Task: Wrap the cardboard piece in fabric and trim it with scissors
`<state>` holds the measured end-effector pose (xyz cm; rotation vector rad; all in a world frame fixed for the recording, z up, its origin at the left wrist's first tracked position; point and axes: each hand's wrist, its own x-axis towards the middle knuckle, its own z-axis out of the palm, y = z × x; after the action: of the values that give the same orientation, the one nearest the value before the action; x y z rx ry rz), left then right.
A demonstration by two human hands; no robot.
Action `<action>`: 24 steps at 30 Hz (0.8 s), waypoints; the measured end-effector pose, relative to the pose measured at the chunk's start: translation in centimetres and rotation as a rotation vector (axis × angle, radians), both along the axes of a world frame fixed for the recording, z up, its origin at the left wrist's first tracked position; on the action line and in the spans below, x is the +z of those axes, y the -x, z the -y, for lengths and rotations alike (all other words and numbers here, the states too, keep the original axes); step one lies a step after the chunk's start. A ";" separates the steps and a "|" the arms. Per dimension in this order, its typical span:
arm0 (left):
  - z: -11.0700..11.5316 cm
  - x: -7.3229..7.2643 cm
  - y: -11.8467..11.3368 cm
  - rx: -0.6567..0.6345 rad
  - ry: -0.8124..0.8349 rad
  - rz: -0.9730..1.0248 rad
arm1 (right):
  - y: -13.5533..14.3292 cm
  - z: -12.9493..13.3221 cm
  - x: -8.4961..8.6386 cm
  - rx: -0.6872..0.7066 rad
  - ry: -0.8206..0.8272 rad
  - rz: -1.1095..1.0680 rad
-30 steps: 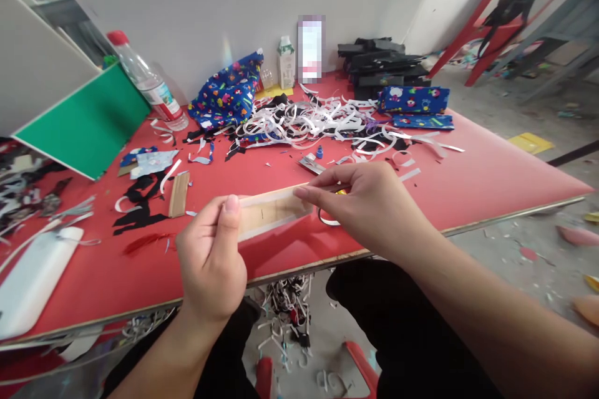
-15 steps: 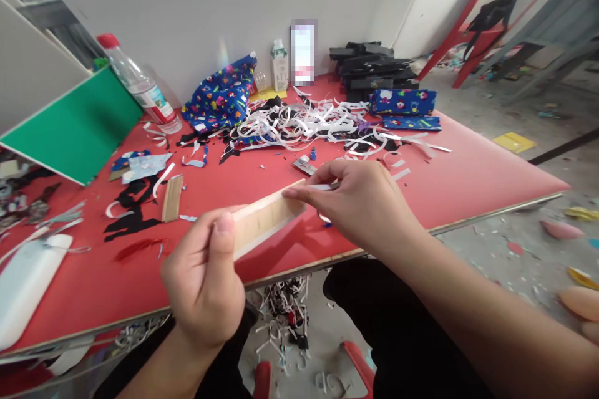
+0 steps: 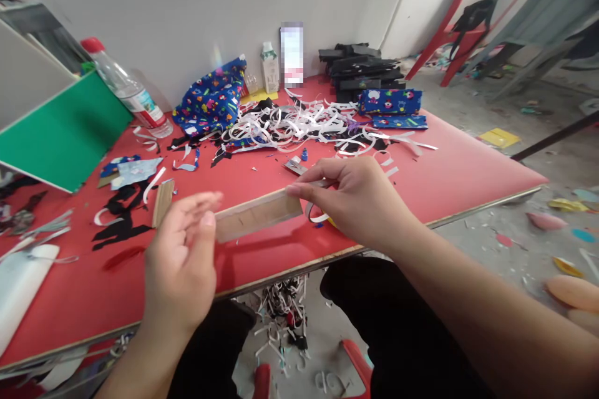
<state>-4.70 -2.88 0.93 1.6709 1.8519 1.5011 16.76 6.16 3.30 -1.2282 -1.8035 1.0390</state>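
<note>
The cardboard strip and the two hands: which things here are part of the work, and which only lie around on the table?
In hand:
cardboard strip, pinched at its right end by the right hand
left hand, open at its left end

Lying about:
white paper trimmings
patterned blue cloth
plastic bottle
green board
second cardboard strip

We see a bright, evenly daylit scene with only soft shadows. The glossy red worktop shows a sheen and a faint reflection below the cardboard strip. Our left hand is motion-blurred. Straight lines bow toward the frame edges, and the corners are soft.
</note>
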 end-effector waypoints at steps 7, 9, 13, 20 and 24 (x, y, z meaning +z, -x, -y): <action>1.1 1.6 -2.1 -0.303 0.104 -0.277 | 0.9 2.6 0.6 0.236 -0.351 -0.001; 1.0 1.7 -2.4 -0.299 0.183 -0.171 | 0.8 2.4 0.4 0.276 -0.326 0.015; 0.6 1.2 -2.3 -0.289 0.225 -0.071 | 0.8 2.1 -0.2 0.120 -0.464 0.104; 0.5 1.0 -2.6 -0.214 0.219 0.016 | 1.4 2.8 -0.5 0.077 -0.748 0.244; 0.6 1.0 -2.5 -0.225 0.220 -0.022 | 1.3 2.2 -0.7 0.180 -0.698 0.229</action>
<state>-2.19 -3.46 1.91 1.7281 1.7025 1.1504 15.45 4.00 2.61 -0.7783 -2.2151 0.2907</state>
